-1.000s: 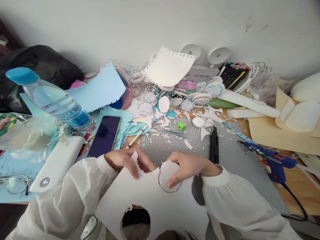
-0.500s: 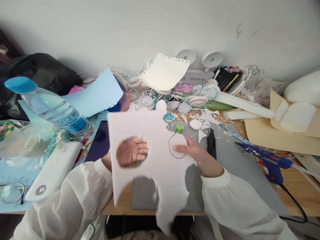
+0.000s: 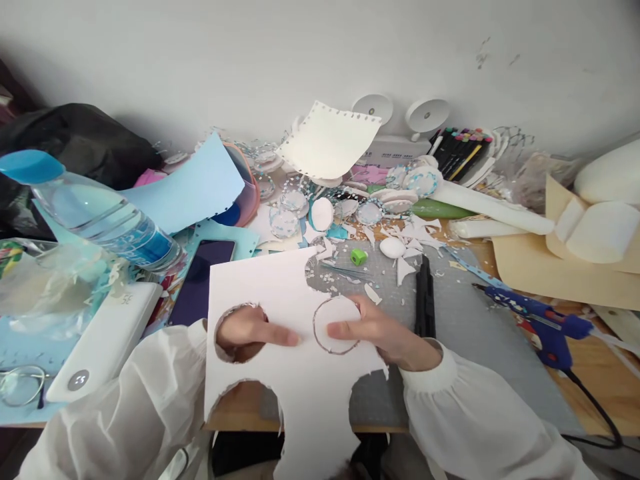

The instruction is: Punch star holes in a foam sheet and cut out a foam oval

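Observation:
A white foam board [image 3: 295, 287] with ragged round cut-outs is held up in front of me, above the desk. My left hand [image 3: 250, 333] reaches from behind through the left hole, its thumb lying on the board's front face; the other fingers are partly hidden. At the board's right edge, my right hand [image 3: 370, 330] pinches it, the thumb pressing inside a circle [image 3: 336, 325] drawn in dark line. Behind the board lie a small green block [image 3: 358, 257], tweezers [image 3: 345, 270] and white scraps [image 3: 417, 235]. A black utility knife [image 3: 425, 297] rests right of my right hand.
A grey cutting mat [image 3: 465, 333] covers the desk's middle. To the right lies a blue glue gun [image 3: 540, 320] with its cord. On the left stand a tilted water bottle [image 3: 110, 213], a white power bank [image 3: 105, 343] and a dark phone [image 3: 200, 280]. Decorated discs [image 3: 285, 220] crowd the back.
The board has moved down and slightly left. My left hand, earlier open behind the hole, now comes through it with the thumb on the front. My right hand keeps its hold.

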`<action>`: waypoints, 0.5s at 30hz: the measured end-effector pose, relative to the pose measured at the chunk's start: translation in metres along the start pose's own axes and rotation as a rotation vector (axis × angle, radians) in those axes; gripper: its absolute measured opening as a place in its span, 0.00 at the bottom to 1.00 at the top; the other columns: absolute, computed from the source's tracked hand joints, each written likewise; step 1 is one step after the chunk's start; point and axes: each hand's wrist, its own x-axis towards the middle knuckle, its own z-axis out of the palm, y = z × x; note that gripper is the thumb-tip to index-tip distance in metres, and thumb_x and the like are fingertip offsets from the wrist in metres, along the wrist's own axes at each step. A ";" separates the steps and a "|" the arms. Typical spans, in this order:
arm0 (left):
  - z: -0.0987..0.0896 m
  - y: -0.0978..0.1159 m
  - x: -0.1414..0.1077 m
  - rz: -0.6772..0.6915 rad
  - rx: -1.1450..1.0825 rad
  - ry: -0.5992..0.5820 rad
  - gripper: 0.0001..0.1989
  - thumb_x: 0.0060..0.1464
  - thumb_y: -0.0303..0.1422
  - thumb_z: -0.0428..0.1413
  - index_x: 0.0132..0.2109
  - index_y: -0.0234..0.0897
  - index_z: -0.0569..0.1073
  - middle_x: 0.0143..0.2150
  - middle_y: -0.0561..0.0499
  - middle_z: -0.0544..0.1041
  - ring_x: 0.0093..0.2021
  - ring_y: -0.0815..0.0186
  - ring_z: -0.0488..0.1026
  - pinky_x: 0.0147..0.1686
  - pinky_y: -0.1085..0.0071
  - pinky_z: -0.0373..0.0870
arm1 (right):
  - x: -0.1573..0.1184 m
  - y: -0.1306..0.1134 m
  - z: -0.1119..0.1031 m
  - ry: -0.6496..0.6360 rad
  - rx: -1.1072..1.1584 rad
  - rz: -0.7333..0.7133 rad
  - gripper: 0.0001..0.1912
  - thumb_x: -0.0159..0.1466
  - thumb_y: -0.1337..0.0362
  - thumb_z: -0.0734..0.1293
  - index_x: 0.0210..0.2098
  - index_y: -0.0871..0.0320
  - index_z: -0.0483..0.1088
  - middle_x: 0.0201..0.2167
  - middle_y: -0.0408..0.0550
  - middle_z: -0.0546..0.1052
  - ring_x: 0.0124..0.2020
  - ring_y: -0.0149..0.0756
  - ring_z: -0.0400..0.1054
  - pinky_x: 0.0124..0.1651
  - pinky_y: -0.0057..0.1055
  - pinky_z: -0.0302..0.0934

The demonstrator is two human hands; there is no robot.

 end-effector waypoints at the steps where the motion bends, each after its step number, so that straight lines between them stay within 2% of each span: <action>1: 0.001 0.001 0.000 -0.007 -0.030 -0.026 0.22 0.48 0.34 0.65 0.49 0.26 0.75 0.36 0.43 0.81 0.36 0.58 0.78 0.34 0.68 0.74 | 0.000 0.001 -0.001 -0.018 0.019 0.001 0.18 0.51 0.59 0.77 0.38 0.61 0.76 0.30 0.45 0.78 0.27 0.30 0.69 0.30 0.26 0.64; 9: 0.005 0.003 0.001 0.001 -0.068 -0.029 0.18 0.46 0.32 0.64 0.45 0.25 0.77 0.36 0.46 0.82 0.35 0.62 0.78 0.37 0.69 0.75 | 0.003 0.001 0.001 -0.048 0.064 0.062 0.19 0.46 0.59 0.78 0.33 0.64 0.75 0.26 0.45 0.76 0.24 0.28 0.66 0.27 0.24 0.61; 12: 0.006 0.005 0.000 0.011 -0.054 -0.078 0.18 0.46 0.32 0.63 0.44 0.25 0.78 0.37 0.46 0.82 0.38 0.59 0.78 0.37 0.69 0.75 | 0.004 0.003 0.002 -0.070 0.026 0.077 0.17 0.47 0.57 0.78 0.28 0.63 0.74 0.23 0.42 0.72 0.22 0.25 0.62 0.24 0.22 0.57; 15: 0.009 0.008 0.000 0.009 -0.061 -0.152 0.19 0.46 0.34 0.63 0.45 0.25 0.77 0.38 0.46 0.81 0.40 0.55 0.78 0.36 0.68 0.75 | 0.007 0.010 0.000 -0.127 -0.003 0.053 0.20 0.46 0.53 0.78 0.26 0.63 0.73 0.19 0.40 0.69 0.19 0.24 0.57 0.21 0.23 0.52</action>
